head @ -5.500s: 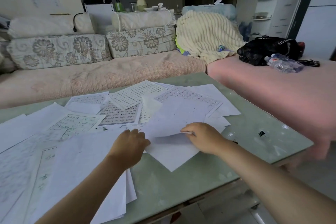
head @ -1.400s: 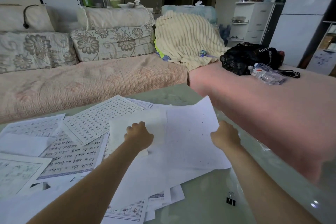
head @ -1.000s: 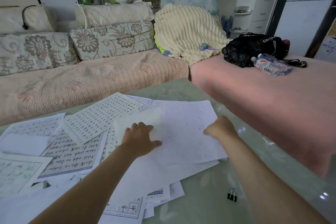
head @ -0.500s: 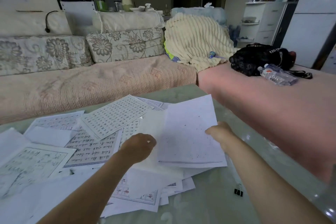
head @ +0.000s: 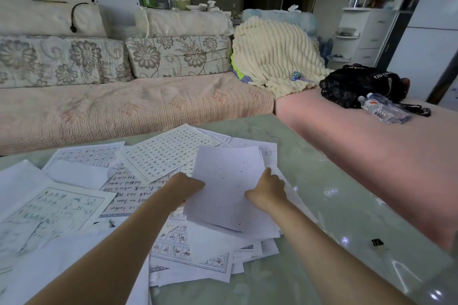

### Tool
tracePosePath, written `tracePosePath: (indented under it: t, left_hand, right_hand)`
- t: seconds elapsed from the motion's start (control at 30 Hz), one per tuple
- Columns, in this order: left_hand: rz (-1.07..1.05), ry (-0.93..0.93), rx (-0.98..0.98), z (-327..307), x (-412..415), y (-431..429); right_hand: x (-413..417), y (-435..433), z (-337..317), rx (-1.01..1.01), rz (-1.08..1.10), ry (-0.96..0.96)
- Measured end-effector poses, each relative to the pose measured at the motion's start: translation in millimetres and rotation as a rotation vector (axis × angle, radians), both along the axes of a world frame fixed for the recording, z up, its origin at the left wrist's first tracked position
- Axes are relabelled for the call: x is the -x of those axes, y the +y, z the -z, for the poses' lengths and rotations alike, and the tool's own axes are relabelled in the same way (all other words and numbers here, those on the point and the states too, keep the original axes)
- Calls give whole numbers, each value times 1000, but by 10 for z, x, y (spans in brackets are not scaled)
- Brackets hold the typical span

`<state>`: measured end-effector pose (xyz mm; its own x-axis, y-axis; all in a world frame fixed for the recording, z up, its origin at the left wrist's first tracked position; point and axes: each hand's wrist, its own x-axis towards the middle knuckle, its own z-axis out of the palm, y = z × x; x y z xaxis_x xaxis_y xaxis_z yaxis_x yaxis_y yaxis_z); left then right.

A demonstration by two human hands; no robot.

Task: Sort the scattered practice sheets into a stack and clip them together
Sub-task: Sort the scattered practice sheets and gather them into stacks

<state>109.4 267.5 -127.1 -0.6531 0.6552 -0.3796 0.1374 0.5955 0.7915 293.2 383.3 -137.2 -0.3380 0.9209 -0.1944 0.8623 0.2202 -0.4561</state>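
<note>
I see both hands gripping a thin blank sheet (head: 224,186): left hand (head: 186,187) fingers curled on its edge, right hand (head: 269,189) pinching opposite, above scattered printed sheets (head: 168,153) on the glossy green table (head: 322,181).

Practice sheets (head: 171,153) beyond and left of the left hand (head: 184,187) carry grids of handwritten characters, too small to read. Black bag (head: 359,85), far beyond the right hand (head: 269,189): white lettering, only partly legible.
</note>
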Motion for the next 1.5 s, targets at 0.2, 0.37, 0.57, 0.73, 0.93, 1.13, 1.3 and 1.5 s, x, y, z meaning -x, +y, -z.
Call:
tracePosePath:
  t: [0.2, 0.37, 0.57, 0.73, 0.93, 1.13, 1.3, 1.5]
  left_hand:
    - [72, -40, 8, -25, 7, 38]
    - [6, 54, -104, -69, 1, -192]
    - [-80, -112, -439, -92, -84, -729]
    - [-96, -110, -553, -260, -162, -1095]
    - [-239, 15, -777, -607, -444, -1275]
    - [-254, 238, -769, -527, -683, -1449]
    - [-233, 241, -670, -365, -763, -1432]
    - [-259, 76, -579, -357, -772, -1433]
  right_hand:
    - [-58, -15, 38, -38, -121, -9]
    - [-120, -21, -17, 23, -50, 78]
    - [-73, -237, -247, 209, 3, 635]
    - [-63, -551, -510, 186, -51, 843]
    - [-163, -936, -756, 0, -84, 1004]
    - [-327, -1142, -688, -8, -152, 860]
    - [-379, -1179, -652, 86, -112, 833]
    - [-355, -1251, -713, 92, -144, 849]
